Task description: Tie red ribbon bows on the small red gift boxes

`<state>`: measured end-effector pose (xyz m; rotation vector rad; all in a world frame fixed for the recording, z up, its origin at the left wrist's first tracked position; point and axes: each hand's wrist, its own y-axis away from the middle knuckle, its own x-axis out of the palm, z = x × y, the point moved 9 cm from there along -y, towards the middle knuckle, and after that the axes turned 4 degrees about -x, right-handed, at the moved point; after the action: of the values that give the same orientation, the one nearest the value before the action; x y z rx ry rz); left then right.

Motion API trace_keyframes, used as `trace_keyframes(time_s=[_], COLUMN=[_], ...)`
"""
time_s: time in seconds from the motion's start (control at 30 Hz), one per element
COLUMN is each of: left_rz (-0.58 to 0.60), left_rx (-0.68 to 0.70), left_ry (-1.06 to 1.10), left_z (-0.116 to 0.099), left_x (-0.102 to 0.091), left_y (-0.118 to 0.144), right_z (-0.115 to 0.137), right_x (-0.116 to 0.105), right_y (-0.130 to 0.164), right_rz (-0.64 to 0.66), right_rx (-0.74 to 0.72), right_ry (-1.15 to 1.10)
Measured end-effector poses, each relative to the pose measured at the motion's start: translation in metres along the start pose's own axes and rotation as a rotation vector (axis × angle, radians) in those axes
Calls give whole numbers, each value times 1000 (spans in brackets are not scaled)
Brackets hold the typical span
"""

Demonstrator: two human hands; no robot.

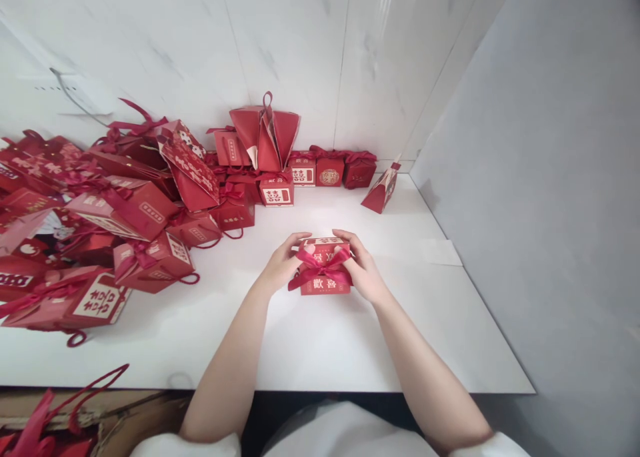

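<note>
Both my left hand and my right hand are pinching the little red box by its sides, which is probably light and easy to squash, on the tabletop.

The person wears a white short-sleeved top; its sleeve edges show at the bottom of the view, ending above the elbows. Both forearms are bare. The left hand and right hand carry no gloves, rings or watch.

Your left hand and right hand hide the small red ribboned cardboard box's sides; the red box pile is cut off at the left edge.
</note>
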<state>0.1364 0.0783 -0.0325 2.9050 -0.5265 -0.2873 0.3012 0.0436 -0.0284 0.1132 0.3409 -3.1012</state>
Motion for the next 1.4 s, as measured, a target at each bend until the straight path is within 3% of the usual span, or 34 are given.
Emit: trace_keyframes(time_s=[0.07,0.2,0.27,0.37,0.47,0.57,0.67,0.87,1.07,1.23,1.4], left_rz=[-106,-377,-457,-461,-420,-384,-385,-407,-219,-94,232], left_rx=[-24,13,43,42,-11,-13,6,50,65,-80,-187], left_ry=[17,23,-6,-36,-9,20,38,31,2,36,95], left_z=[5,6,3,3,7,9,11,12,6,13,19], left_x=[-11,-37,-46,-49,-46,-41,-39,-41,-24,-14,0], left_y=[-2,-4,-2,-3,-4,-5,-7,-9,-8,-5,5], right_z=[-4,7,15,20,19,4,-8,12,32,26,9], right_x=[-1,-6,-11,-17,-11,-4,-6,-10,-3,-3,-11], right_y=[-1,-1,1,5,4,1,1,0,7,12,11], right_rz=[-6,-95,-169,-235,-166,-104,-148,-154,-165,-249,-341], right_rx=[16,-104,-145,-154,-137,-18,85,-52,-156,-112,-72], right_ry=[22,130,150,114,62,-36,-45,142,36,28,-39])
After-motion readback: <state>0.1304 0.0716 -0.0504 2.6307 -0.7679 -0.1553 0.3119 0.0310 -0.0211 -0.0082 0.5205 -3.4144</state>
